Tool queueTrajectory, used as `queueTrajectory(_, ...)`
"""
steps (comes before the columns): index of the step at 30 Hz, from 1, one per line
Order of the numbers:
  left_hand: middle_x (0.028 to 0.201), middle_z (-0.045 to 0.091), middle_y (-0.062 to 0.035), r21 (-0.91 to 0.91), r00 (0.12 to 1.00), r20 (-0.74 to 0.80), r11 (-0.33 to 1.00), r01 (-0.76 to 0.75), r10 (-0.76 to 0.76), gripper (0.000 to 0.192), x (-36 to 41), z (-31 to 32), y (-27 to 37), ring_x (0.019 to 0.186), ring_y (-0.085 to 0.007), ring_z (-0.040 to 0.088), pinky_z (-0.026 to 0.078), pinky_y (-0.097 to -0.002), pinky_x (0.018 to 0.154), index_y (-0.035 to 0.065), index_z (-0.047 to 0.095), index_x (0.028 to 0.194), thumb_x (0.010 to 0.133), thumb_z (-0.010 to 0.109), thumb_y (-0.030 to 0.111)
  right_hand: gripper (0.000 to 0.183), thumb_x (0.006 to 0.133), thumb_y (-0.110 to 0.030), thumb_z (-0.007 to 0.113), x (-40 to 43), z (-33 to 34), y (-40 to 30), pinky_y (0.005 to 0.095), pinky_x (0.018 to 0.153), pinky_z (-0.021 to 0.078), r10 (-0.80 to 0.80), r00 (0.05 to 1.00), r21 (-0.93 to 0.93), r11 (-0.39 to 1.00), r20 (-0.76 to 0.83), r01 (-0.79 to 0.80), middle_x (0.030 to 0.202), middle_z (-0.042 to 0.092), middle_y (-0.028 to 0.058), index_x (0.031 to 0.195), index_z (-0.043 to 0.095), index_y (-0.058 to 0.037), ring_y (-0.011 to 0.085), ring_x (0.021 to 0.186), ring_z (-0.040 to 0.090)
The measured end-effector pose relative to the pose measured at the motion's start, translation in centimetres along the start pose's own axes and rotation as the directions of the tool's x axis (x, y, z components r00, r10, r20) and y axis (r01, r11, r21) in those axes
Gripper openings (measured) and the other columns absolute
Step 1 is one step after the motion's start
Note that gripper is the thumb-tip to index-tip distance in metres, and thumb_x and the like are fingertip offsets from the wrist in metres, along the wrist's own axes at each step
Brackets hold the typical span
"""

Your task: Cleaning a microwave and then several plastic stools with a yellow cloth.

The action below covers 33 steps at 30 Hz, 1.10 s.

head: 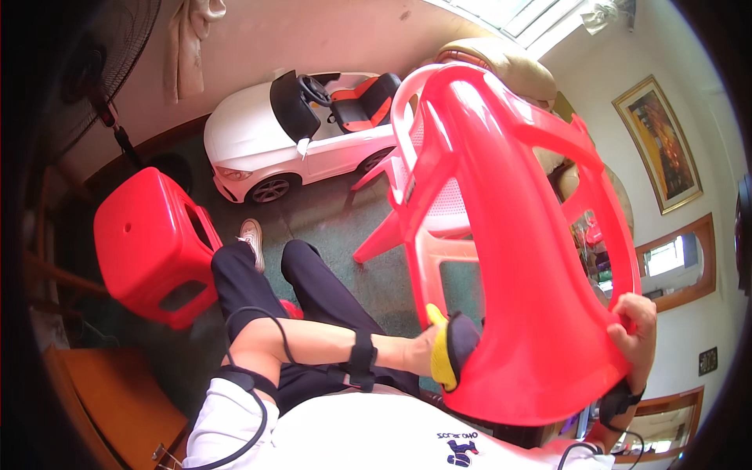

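A glossy red plastic chair (511,247) is tilted up in front of my body, its broad curved panel facing me. My right hand (634,329) grips its frame near the lower right edge, fingers curled around the plastic. On the opposite side, my left hand (426,352) holds a yellow and dark-grey cloth or pad (449,352) against the chair's lower left edge. The palm side of that hand is hidden by the pad. Behind the held chair shows a pinkish-red plastic chair (446,202) with a perforated seat, partly covered.
A red plastic stool (153,241) stands left of my legs. Beyond is a white ride-on toy car (252,138) along the wall. A standing fan (100,70) is far left, and an orange-brown wooden piece (117,393) lower left. A cushioned seat (505,64) sits behind the chairs.
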<state>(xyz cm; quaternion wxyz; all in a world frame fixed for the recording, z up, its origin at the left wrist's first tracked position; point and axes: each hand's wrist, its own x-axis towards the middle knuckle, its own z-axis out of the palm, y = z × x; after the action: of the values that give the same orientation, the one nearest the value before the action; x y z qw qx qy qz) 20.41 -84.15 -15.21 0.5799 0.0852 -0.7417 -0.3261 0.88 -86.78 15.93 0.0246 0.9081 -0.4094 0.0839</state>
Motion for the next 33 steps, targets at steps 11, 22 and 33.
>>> queueTrajectory(11,0.074,0.063,-0.0038,0.392,0.728,0.630,0.920,0.003,-0.271,0.006,-7.8,0.8,-8.5,0.072,-0.0283,0.063,0.050,-0.0373,0.061,0.0117,0.066,0.074,0.070,0.065,0.016,0.037,0.088,-0.035,0.061,6.7,6.2,2.1,0.0354,0.057,0.0432,0.072,0.703,0.101,0.974,0.707,-0.201,0.065,0.055,0.0161,0.079,0.061,0.0007,0.0309,0.058,0.053)
queueTrajectory(22,0.124,0.052,-0.0140,0.020,0.726,-0.341,0.767,0.641,-0.598,0.048,-9.3,-6.1,-8.1,0.115,-0.0255,0.052,0.042,-0.0339,0.093,0.0035,0.029,0.139,0.095,0.041,0.016,0.051,0.093,-0.050,0.048,9.4,21.2,6.2,0.0338,0.084,0.0451,0.040,0.355,0.090,0.935,0.934,-0.342,0.098,0.065,0.0161,0.110,0.064,-0.0049,0.0235,0.093,0.061)
queueTrajectory(33,0.110,0.062,-0.0200,0.208,0.157,0.391,0.254,0.945,-0.907,0.046,-12.0,-2.0,-11.5,0.104,-0.0335,0.060,0.046,-0.0399,0.087,0.0040,0.056,0.119,0.085,0.057,0.035,0.063,0.086,-0.067,0.041,0.7,33.4,7.8,0.0400,0.083,0.0457,-0.083,0.115,0.105,0.974,0.990,-0.199,0.097,0.066,0.0151,0.104,0.067,-0.0115,0.0326,0.096,0.061)
